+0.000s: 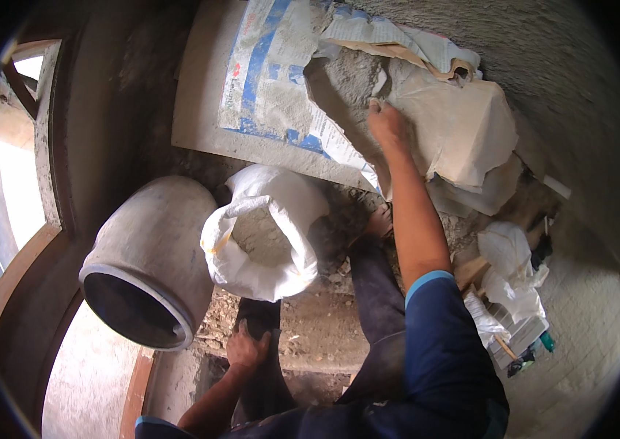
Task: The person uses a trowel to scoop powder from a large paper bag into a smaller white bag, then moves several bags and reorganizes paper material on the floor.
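Note:
My right hand (pixel 387 124) reaches forward into a torn-open paper bag (pixel 463 132) of grey powder (pixel 350 77), which looks like cement. Its fingers are closed; what they grip, if anything, is hidden. A pale edge shows in the powder just beyond the fingertips. On my left knee rests my left hand (pixel 246 348), open, fingers apart and holding nothing. Between my legs and the paper bag stands a white woven sack (pixel 292 194) with its rim rolled down. Grey powder (pixel 260 235) lies inside it.
At the left, a large grey drum (pixel 153 241) leans with its dark mouth toward me. The paper bag lies on a pale board (pixel 197 110) near a rough wall (pixel 544 44). White plastic bags (pixel 507 267) and scraps lie at the right. A window frame (pixel 50 139) is far left.

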